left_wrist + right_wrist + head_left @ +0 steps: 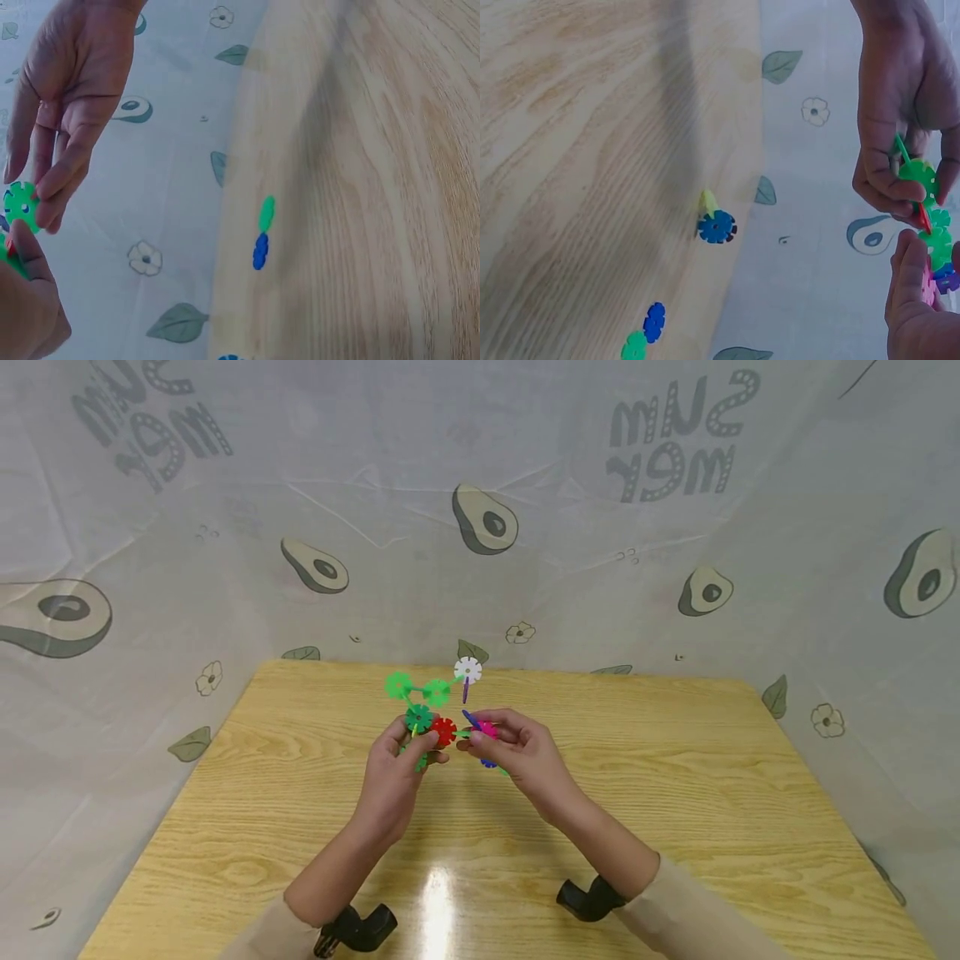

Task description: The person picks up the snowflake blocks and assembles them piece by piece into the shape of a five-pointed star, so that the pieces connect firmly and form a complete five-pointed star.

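Observation:
A chain of interlocking plastic discs is spread between both hands over the table. My left hand point(397, 764) pinches a red disc point(445, 732) with the thumb; a teal disc point(418, 718) sits just above it. My right hand point(525, 756) pinches a pink disc point(487, 729), with a blue disc point(471, 719) edge-on beside it. Between the fingertips, a green disc point(462, 734) shows edge-on. Bright green discs point(437, 692) lead up to a white disc point(468, 671), with a purple disc point(466, 691) below. Fingers hide parts of the chain in both wrist views.
Against the wooden tabletop point(637, 793), the left wrist view shows a joined green and blue pair point(263, 232). A dark blue disc with a yellow piece point(717, 226) appears in the right wrist view. Behind stands a printed curtain point(405, 577). Black curved mounts point(588, 900) sit at the wrists.

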### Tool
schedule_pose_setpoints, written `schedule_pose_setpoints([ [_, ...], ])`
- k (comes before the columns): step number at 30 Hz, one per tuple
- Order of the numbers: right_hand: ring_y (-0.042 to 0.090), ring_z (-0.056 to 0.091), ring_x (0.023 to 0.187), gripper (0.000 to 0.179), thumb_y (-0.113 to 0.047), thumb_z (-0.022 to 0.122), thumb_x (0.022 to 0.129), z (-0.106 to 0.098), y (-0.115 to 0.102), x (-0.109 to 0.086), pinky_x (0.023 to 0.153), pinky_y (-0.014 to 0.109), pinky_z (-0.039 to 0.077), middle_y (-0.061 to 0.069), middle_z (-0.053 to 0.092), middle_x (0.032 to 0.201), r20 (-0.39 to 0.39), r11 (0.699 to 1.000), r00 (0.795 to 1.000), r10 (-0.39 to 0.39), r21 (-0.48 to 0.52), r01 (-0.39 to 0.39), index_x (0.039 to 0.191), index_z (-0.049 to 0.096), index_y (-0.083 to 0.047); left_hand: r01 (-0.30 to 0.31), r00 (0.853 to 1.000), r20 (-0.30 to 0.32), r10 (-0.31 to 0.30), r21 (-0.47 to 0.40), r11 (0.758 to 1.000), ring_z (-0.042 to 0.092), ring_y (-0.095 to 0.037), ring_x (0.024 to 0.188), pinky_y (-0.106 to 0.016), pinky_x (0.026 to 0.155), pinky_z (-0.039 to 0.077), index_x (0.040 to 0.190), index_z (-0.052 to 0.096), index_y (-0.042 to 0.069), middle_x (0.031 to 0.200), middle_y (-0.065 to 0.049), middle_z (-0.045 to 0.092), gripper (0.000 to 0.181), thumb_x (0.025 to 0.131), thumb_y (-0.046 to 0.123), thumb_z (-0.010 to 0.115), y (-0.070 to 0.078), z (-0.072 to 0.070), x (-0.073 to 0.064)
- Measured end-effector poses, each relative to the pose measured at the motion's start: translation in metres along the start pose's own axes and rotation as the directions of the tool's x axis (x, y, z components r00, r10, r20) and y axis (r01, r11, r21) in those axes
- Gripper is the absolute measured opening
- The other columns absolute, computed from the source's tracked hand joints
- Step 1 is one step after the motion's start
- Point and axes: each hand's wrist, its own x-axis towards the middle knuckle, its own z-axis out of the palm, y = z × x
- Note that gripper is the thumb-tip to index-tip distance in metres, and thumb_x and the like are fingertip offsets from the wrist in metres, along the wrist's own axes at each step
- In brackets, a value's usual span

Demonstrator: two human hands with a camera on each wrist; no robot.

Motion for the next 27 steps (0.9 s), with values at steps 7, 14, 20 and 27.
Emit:
schedule_pose_setpoints([
  [7,0.019,0.078,0.107,0.038,-0.008,0.068,0.102,0.006,0.005,-0.002,0.099,0.033,0.062,0.022,0.074,0.123,-0.029,0.998,0.999,-0.040,0.047,0.042,0.138,0.062,0.002,0.000,0.996,-0.086,-0.001,-0.015,1.000,0.062,-0.011,0.084,-0.021,0.078,0.058,0.112,0.060,-0.001,0.097,0.004,0.064,0.011,0.105,0.008,0.061,-0.004,0.004,0.004],
  [14,0.012,0.077,0.105,0.037,-0.004,0.068,0.101,0.013,0.009,-0.006,0.096,0.031,0.063,0.031,0.067,0.130,-0.054,0.991,0.993,-0.105,0.082,0.109,0.135,0.062,0.007,-0.038,0.994,-0.100,0.037,-0.011,0.999,0.061,-0.011,0.081,-0.020,0.075,0.057,0.111,0.061,-0.001,0.099,0.003,0.064,0.010,0.105,0.007,0.061,-0.005,0.007,0.001],
  [20,0.008,0.076,0.102,0.036,-0.004,0.067,0.101,0.018,0.006,-0.003,0.097,0.031,0.063,0.033,0.066,0.130,-0.038,0.988,0.992,-0.116,0.098,0.120,0.135,0.061,0.007,-0.038,0.992,-0.119,0.036,-0.014,0.999,0.060,-0.012,0.081,-0.020,0.074,0.057,0.110,0.062,0.000,0.094,0.003,0.063,0.008,0.105,0.007,0.062,-0.001,0.006,0.000],
  [27,0.015,0.072,0.111,0.046,-0.006,0.070,0.100,0.003,0.006,0.000,0.096,0.028,0.062,0.025,0.065,0.134,0.122,0.969,0.972,-0.201,-0.117,0.216,0.143,0.056,-0.003,0.001,0.996,-0.086,-0.001,0.010,1.000,0.061,-0.013,0.081,-0.020,0.071,0.057,0.120,0.062,-0.008,0.094,0.003,0.066,0.021,0.104,0.006,0.061,0.005,-0.004,0.001],
])
